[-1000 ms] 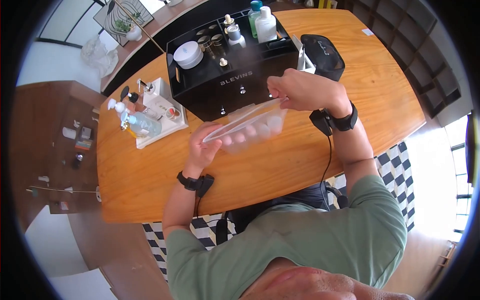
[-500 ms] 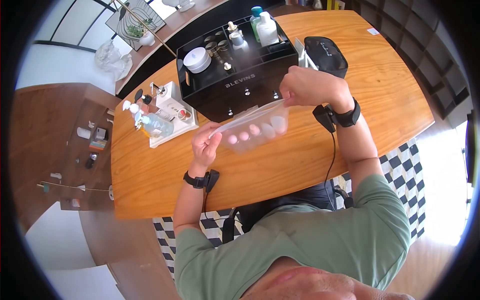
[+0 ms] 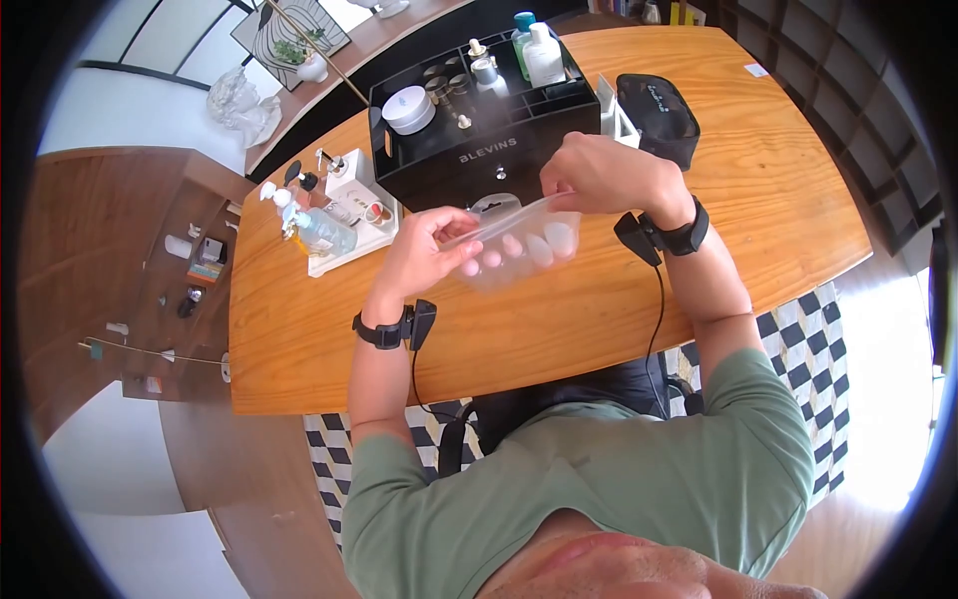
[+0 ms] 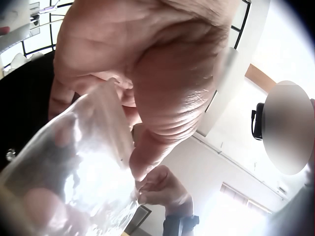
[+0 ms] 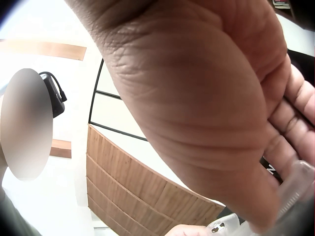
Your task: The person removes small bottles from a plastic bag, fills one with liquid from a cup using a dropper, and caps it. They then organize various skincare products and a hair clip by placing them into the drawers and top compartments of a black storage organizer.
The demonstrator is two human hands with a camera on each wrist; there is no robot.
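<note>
A clear plastic zip bag (image 3: 504,272) hangs over the table in front of the black organizer (image 3: 429,188). Several rounded, egg-like pieces lie inside it; a pink one (image 3: 513,246) and a whitish one (image 3: 559,236) show through the plastic. My left hand (image 3: 424,252) pinches the bag's top edge near its left end, thumb on the near side. In the left wrist view the plastic (image 4: 93,147) runs up between thumb and fingers. At the other end, my right hand (image 3: 617,178) grips the top corner, and the right wrist view shows the ridged strip (image 5: 295,189) by the thumb.
On the organizer stand a white jar (image 3: 409,110), a white bottle (image 3: 544,55) and several small bottles. Left of it, a white tray (image 3: 349,258) carries pump bottles. A black pouch (image 3: 659,120) lies to its right. A cable (image 3: 657,309) trails from the right wrist.
My left hand has moved rightward along the bag's top edge, away from the left corner. A flap with a dark slot now shows behind the edge. The right hand keeps its grip on the corner.
</note>
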